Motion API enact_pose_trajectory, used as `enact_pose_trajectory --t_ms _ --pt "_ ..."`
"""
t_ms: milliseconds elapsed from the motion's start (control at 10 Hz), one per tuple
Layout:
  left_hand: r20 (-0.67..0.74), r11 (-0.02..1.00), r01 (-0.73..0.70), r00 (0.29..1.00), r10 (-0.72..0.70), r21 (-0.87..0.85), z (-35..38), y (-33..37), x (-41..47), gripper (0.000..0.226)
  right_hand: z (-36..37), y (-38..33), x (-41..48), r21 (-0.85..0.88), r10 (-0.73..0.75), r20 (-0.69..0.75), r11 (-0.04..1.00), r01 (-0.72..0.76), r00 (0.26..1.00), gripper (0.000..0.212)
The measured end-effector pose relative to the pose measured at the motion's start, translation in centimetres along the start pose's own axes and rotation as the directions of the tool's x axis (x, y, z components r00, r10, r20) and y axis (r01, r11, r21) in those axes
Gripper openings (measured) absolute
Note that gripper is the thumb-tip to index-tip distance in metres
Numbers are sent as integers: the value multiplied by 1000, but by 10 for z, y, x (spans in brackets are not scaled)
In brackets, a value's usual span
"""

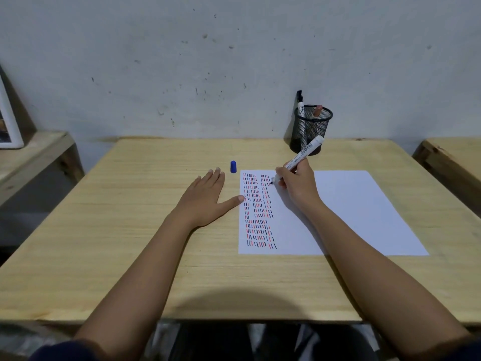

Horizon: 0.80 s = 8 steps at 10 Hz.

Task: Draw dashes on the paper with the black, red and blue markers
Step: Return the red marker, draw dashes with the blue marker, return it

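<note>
My right hand [296, 185] pinches the blue marker [303, 155], tip on the paper [338, 212] — left hand [205, 199] flat, empty, steadying its edge.

Plain study or classroom-like corner: pale wooden tabletop [156, 230] set against a scuffed, stained grey wall [182, 61]; black mesh pen holder [311, 131] at the tabletop's far edge; similar wooden benches [453, 157] flanking the tabletop; framed picture [7, 121] leaning left of it.
</note>
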State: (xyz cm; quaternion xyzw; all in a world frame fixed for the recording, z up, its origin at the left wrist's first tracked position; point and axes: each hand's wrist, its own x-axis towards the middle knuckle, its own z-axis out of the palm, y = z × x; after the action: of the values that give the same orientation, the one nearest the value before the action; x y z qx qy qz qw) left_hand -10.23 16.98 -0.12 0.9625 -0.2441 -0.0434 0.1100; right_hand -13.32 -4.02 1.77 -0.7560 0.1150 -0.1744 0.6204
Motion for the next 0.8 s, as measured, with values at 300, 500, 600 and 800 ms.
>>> enact_pose_trajectory --t_ms 300,500,600,800 --pt "-22 1000 -3 1000 2 -18 -1 2 0 92 -6 -6 -6 150 33 -57 988 -24 998 14" --pt "-154 979 53 984 -84 -194 -15 11 15 87 -9 -16 -9 476 92 -128 879 -20 987 17" --pt "-156 922 48 981 -116 -383 -27 24 32 67 -11 -19 -5 536 117 -187 844 1 975 17" --pt "-284 881 52 936 -207 -471 -33 36 54 16 -16 -33 6 602 92 -157 798 21 983 9"
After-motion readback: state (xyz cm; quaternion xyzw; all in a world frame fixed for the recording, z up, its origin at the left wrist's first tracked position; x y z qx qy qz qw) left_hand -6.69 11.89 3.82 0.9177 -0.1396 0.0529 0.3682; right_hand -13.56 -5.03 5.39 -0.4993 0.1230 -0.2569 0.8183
